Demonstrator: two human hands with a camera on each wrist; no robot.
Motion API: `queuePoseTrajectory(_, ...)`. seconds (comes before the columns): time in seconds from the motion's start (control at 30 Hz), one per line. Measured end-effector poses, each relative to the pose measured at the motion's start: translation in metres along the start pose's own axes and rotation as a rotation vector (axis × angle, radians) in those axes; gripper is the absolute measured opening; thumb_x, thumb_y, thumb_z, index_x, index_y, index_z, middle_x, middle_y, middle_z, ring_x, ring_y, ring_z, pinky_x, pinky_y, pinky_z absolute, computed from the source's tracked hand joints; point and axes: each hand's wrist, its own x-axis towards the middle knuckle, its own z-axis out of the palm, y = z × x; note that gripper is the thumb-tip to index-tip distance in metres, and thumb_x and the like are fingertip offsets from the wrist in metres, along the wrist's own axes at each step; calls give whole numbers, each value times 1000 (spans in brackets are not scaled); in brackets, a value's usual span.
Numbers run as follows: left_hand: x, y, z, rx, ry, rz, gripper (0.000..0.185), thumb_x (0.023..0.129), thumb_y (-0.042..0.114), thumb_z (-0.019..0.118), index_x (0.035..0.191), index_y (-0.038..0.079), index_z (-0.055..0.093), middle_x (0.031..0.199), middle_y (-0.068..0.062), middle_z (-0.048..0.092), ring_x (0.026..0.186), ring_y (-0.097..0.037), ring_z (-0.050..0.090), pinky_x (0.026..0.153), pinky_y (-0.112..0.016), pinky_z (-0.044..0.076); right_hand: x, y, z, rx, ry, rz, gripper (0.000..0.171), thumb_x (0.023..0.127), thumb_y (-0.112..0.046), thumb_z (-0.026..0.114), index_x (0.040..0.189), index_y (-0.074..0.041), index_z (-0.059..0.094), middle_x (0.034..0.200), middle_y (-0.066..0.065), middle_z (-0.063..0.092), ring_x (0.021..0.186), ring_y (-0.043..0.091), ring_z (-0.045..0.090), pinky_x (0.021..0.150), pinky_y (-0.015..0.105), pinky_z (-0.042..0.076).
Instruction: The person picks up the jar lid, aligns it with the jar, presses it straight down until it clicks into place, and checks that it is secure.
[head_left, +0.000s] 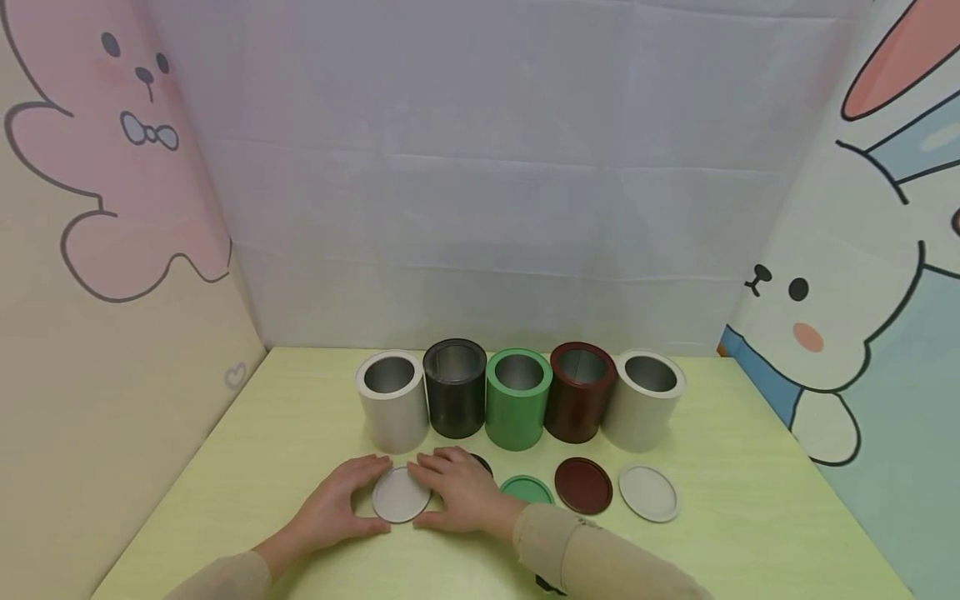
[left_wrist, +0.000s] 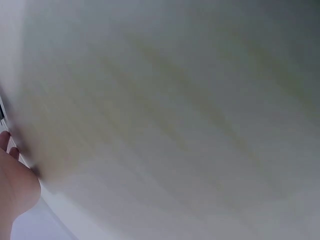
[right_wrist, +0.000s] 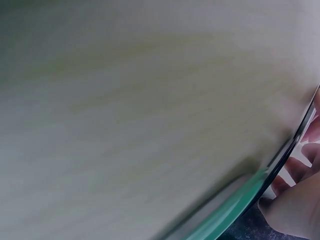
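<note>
A round white lid [head_left: 401,495] lies flat on the table between both hands. My left hand [head_left: 341,506] holds its left side, thumb at the near rim and fingers at the far rim. My right hand [head_left: 463,492] holds its right side in the same way, fingertips just over the far rim. Under the right hand a black lid [head_left: 485,463] is mostly hidden. Partly behind the right wrist lies a green lid [head_left: 528,488], seen edge-on in the right wrist view too. The left wrist view shows mostly tabletop, with part of the left hand [left_wrist: 20,185].
Behind the hands stand open cans in a row: white [head_left: 396,417], black [head_left: 456,404], green [head_left: 517,412], dark red [head_left: 577,408] and another white can [head_left: 641,417]. To the right lie a dark red lid [head_left: 583,486] and a second white lid [head_left: 649,493]. Printed walls enclose the yellow table [head_left: 750,500].
</note>
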Motion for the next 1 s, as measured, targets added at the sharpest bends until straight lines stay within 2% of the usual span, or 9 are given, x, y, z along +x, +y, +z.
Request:
queuePoseTrajectory(0.2, 1, 1, 0, 4, -4, 20, 76, 69, 47, 88, 128, 5, 66, 132, -10, 62, 125, -38, 53, 98, -58, 44, 0, 0, 3, 7, 11, 9, 69, 89, -61, 63, 146, -24, 52, 143, -3, 54, 129, 20, 47, 109, 35, 38)
queuePoseTrajectory(0.43, 3, 2, -1, -4, -39, 13, 67, 72, 44, 87, 124, 7, 70, 134, -10, 62, 128, -38, 51, 105, -57, 38, -1, 0, 2, 0, 16, -4, 65, 90, -59, 64, 143, -23, 56, 142, -3, 55, 128, 19, 48, 111, 36, 36)
queuePoseTrajectory(0.6, 3, 3, -1, 9, -23, 53, 60, 73, 45, 86, 118, 8, 73, 132, -11, 63, 126, -39, 53, 100, -57, 42, 0, -2, 2, -20, 3, -1, 63, 91, -59, 63, 142, -22, 57, 142, -3, 55, 129, 17, 49, 113, 38, 34)
queuePoseTrajectory(0.73, 3, 3, -2, 18, -14, 78, 58, 74, 46, 85, 116, 6, 74, 130, -11, 64, 123, -39, 55, 97, -56, 44, 1, -4, -1, -21, -9, 8, 62, 91, -58, 62, 140, -21, 58, 141, -3, 56, 131, 16, 49, 113, 34, 34)
queuePoseTrajectory(1.0, 4, 1, -5, -24, -23, 46, 57, 73, 44, 86, 114, 5, 75, 129, -8, 65, 122, -35, 57, 97, -54, 46, 2, -7, -7, 16, -7, 5, 59, 91, -56, 65, 136, -18, 61, 138, -2, 58, 130, 14, 50, 112, 29, 34)
